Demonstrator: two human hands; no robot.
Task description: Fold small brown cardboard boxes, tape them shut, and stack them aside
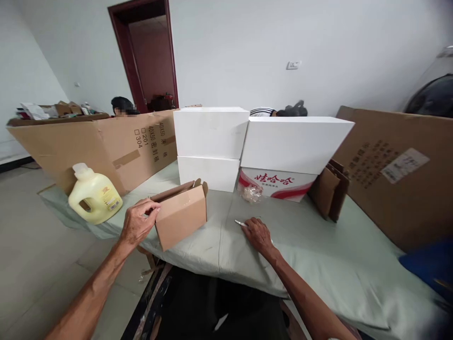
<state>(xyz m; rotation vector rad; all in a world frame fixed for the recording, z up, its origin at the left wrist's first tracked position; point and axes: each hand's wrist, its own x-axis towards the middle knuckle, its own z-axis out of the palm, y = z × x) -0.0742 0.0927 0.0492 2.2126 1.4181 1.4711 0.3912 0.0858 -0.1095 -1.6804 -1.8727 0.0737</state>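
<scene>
A small brown cardboard box (182,215) with its top flaps up stands near the front edge of the table (230,245). My left hand (141,218) pinches the box at its upper left corner. Right of the box, my right hand (258,234) rests low over the cloth, fingers closed around a thin white and silver tool (241,223) whose tip points left. Just beyond that hand lies a crumpled piece of clear plastic (252,192), in front of a white and red carton (276,183).
White boxes (212,134) are stacked at the back. A yellow jug (95,196) stands at the left. Large cardboard sheets (141,146) flank both sides, with folded cardboard (329,191) at the right. Two people are partly visible behind the boxes.
</scene>
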